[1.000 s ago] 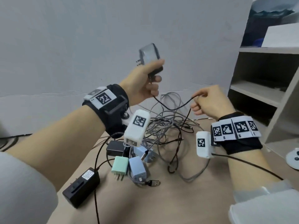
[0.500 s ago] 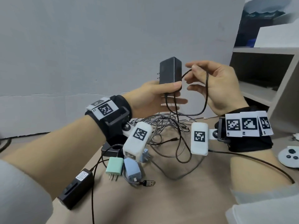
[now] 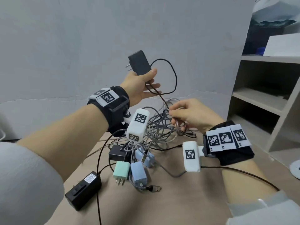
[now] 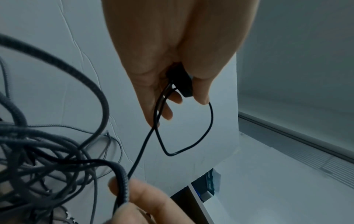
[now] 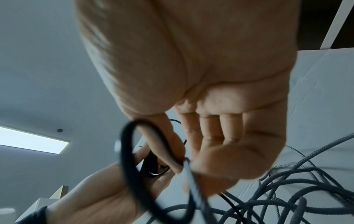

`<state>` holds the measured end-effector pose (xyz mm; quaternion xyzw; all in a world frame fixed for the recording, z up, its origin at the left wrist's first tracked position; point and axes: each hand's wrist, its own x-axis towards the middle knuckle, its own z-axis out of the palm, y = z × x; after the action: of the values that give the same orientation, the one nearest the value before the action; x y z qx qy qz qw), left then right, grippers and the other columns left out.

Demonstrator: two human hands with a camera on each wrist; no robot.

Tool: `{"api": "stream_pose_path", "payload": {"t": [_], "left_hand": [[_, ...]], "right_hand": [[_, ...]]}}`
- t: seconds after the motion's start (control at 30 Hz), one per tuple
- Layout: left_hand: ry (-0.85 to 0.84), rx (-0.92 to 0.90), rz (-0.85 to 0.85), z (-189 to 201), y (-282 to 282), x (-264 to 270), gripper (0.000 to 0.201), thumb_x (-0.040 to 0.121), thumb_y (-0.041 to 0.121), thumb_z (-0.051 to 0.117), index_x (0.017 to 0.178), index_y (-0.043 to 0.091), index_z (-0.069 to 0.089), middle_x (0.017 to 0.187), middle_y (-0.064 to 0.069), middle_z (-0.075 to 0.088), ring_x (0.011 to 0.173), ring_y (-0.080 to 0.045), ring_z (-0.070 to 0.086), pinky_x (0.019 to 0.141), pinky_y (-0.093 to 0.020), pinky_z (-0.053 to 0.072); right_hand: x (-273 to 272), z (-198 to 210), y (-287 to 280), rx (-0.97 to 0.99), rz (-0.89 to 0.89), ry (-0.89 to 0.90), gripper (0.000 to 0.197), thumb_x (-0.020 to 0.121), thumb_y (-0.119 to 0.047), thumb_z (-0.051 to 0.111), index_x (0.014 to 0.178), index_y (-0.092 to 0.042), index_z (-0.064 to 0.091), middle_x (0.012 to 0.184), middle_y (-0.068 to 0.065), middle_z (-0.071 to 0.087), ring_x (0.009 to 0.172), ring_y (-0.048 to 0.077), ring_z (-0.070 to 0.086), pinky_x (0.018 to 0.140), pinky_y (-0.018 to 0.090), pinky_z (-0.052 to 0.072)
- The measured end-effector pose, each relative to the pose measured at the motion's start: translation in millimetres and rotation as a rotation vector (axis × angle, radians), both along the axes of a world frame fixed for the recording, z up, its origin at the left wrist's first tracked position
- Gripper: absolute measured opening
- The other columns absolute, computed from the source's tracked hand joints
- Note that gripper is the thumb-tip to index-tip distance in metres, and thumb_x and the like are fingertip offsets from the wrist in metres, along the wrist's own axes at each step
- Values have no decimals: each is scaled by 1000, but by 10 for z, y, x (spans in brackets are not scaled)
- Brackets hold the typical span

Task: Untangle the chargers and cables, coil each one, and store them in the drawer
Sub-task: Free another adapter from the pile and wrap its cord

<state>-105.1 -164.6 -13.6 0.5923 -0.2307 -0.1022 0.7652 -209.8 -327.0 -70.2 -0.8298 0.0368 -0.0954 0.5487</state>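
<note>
Both forearms bare; light grey sleeves pushed up toward the elbows. Left hand (image 3: 139, 88): black wrist strap topped by a white band with square black-and-white coded markers, plus a white rounded camera pod with the same markers on a black bracket with a silver bolt. Right hand (image 3: 193, 116): matching black strap, three-marker white band, white pod; thin dark cables trail from both pods.

Left hand (image 3: 139, 88): gripped black charger (image 3: 139, 63), raised
Right hand (image 3: 191, 116): pinched a cable above grey tangle (image 3: 159, 132)
</note>
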Motion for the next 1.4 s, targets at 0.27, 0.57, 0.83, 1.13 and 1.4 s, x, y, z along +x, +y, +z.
{"api": "stream_pose_path", "payload": {"t": [0.27,0.57,0.83,1.13,1.4], "left_hand": [[34,161,-35,-31,58,70,18,96,17,68,101,8,52,74,-6,44,75,-27,65,76,-48,62],[-9,371,-22,-206,105,100,21,96,8,64,114,5,53,104,-7,53,61,-19,65,66,-35,64],[75,-150,150,249,143,149,18,96,2,63,107,0,48,95,-7,42,43,-18,65,64,-37,63],[-50,-131,104,488,143,64,19,97,11,66,105,7,50,93,-8,39,56,-22,65,68,-34,61],[-37,127,231,233,252,182,24,95,30,69,101,16,50,81,-2,40,52,-13,42,51,-23,52]], "right_hand": [[29,37,-98,-38,-281,-315,18,85,-1,68,84,-19,70,66,-3,63,47,4,50,54,22,44],[-102,227,-75,437,-157,-286,21,98,-16,58,81,-16,45,50,-9,29,41,9,19,37,18,17],[-129,145,12,-165,39,-136,11,90,-15,72,87,-6,77,59,1,62,50,11,51,61,27,50],[-48,50,-35,-676,-461,-114,31,90,-28,66,112,-6,67,110,10,67,111,34,59,95,42,48],[-75,94,-304,-178,-594,-69,50,91,-30,66,126,-4,42,113,15,55,92,32,62,87,50,58]]}}
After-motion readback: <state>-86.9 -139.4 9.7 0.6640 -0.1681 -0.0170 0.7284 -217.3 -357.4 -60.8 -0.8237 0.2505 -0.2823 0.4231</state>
